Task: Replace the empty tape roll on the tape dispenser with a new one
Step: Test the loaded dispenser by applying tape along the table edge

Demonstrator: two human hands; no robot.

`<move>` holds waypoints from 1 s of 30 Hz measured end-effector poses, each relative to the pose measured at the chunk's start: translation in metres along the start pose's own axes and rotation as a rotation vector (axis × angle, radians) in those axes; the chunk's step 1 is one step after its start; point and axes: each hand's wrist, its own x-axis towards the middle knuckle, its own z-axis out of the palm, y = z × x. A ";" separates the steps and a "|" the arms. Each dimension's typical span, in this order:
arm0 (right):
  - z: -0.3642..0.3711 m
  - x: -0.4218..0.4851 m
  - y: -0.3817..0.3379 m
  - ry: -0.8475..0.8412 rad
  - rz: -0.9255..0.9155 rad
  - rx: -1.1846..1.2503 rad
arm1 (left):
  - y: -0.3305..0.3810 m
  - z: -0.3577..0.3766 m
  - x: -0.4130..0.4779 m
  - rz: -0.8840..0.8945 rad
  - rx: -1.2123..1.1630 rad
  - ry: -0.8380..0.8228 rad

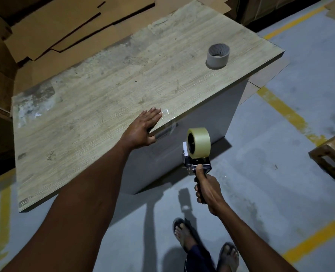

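My right hand (206,188) grips the black handle of the tape dispenser (199,167), held in the air off the table's near right edge. A full roll of clear yellowish tape (200,142) sits on the dispenser's hub. My left hand (145,127) lies flat, fingers together, on the wooden table top (96,99) at its near edge, pressing a strip of clear tape (167,114) that runs over the edge and down the table's side. The empty grey cardboard tape core (218,55) stands on end at the table's far right corner.
Flattened cardboard sheets (64,30) are stacked behind and to the left of the table. A cardboard box (333,156) sits on the floor at right. The grey concrete floor carries yellow painted lines (292,116). My sandalled feet (205,242) stand below the dispenser.
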 end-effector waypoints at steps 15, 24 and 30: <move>-0.067 -0.024 -0.071 -0.139 0.077 0.347 | 0.028 -0.007 0.002 -0.320 0.097 -0.208; -0.063 -0.062 -0.147 -0.366 0.153 0.587 | 0.062 -0.047 0.002 -0.429 -0.075 -0.474; -0.045 -0.078 -0.186 -0.427 0.154 0.532 | 0.076 -0.055 -0.019 -0.456 -0.124 -0.518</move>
